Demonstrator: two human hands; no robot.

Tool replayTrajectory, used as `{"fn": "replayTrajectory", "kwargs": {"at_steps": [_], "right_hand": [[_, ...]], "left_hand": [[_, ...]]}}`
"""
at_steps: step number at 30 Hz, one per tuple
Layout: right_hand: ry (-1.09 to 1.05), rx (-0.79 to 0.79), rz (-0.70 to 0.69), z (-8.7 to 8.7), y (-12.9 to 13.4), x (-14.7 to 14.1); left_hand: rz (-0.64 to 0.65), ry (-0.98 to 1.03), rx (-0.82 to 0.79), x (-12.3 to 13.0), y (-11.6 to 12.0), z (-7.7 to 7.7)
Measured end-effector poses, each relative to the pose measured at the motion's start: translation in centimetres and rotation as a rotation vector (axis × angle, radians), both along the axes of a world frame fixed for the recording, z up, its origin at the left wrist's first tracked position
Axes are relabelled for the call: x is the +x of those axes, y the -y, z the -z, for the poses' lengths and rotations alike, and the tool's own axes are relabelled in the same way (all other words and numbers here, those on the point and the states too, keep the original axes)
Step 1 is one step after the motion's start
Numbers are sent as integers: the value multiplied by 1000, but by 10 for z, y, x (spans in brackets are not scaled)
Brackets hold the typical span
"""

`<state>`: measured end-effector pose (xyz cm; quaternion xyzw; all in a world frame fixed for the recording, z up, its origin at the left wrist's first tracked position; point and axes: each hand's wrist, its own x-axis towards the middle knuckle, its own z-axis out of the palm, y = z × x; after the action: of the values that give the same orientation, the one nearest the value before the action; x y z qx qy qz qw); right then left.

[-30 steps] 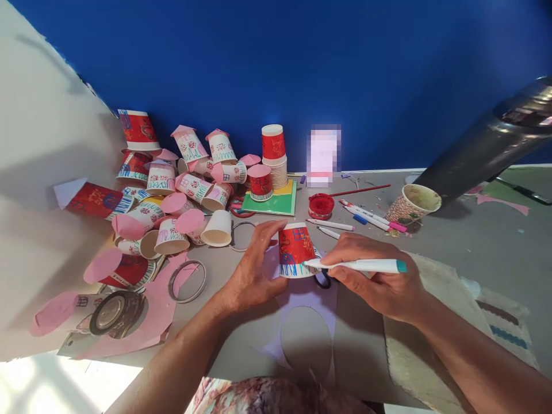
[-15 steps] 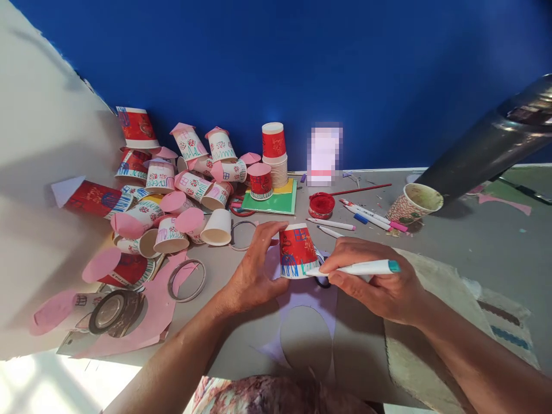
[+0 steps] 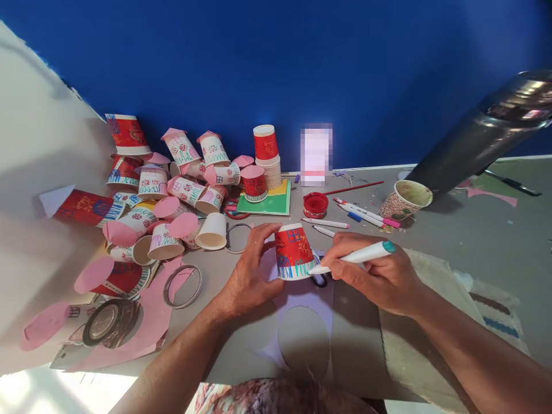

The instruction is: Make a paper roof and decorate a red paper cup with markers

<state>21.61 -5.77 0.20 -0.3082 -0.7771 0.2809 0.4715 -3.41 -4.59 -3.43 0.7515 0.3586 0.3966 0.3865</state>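
Observation:
My left hand grips a red paper cup by its left side, thumb low and fingers near the top. The cup stands upside down, its wide rim at the bottom. A blue window and blue and green strokes are drawn on it. In my right hand is a white marker with a green end, its tip touching the cup's lower white band. Behind the cup, scissors are partly hidden. Under it lies purple paper with a round hole cut out.
Many decorated cups with pink paper cones crowd the left side, near tape rolls. Markers, a red paint pot, a patterned cup and a dark flask stand beyond. A cloth lies at right.
The marker tip has moved right along the cup's lower band, and more green strokes show there. The marker is tilted more steeply. The whole view has shifted slightly.

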Motion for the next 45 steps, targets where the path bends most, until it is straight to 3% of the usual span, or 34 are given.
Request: {"fn": "replayTrajectory", "kwargs": {"at_steps": [6, 15, 19, 27, 30, 34, 37, 41, 45], "right_hand": [[-118, -83, 128, 3, 1, 7], [-71, -80, 29, 0, 0, 4], [-158, -139, 85, 2, 2, 6], [-73, -16, 93, -3, -2, 3], [-94, -139, 100, -5, -2, 6], [-276, -296, 52, -5, -3, 10], [-337, -288, 163, -1, -7, 10], [-218, -226, 360, 5, -12, 7], [-38, -216, 384, 9, -16, 6]], "left_hand": [[11, 79, -82, 0, 0, 2], [23, 95, -107, 0, 0, 3], [8, 96, -110, 1, 0, 2], [55, 158, -141, 3, -1, 1], [56, 189, -152, 4, -2, 3], [41, 213, -156, 4, -2, 6], [31, 243, -174, 3, -3, 6], [74, 397, -331, 3, -4, 1], [54, 602, -565, 2, -2, -6]]}}
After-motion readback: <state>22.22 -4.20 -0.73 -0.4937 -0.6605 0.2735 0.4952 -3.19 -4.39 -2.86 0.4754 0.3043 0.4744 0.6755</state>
